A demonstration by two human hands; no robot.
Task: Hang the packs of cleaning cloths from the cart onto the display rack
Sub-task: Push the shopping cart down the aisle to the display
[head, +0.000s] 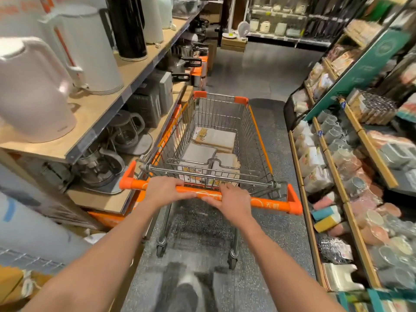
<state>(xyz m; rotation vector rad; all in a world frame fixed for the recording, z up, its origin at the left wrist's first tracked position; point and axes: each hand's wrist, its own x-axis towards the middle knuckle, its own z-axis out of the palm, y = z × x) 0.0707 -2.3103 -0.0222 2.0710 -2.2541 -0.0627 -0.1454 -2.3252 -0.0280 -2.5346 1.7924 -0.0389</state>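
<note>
Both hands curl around the orange handle of a wire cart: left hand left of centre, right hand beside it. Flat packs of cleaning cloths lie on the cart's floor. A display rack stands along the cart's right side.

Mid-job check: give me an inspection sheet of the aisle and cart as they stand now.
Surface: grey speckled floor, bare ahead of the cart.
Job's things: cloth packs lie flat in the cart; none lifted.
Clutter: nothing seen in the cart besides the packs.
Hands: left hand and right hand both grip the orange handle.
Cables: nothing seen.
Surroundings: kettles on left shelves; sponges and packaged goods on the right rack.
</note>
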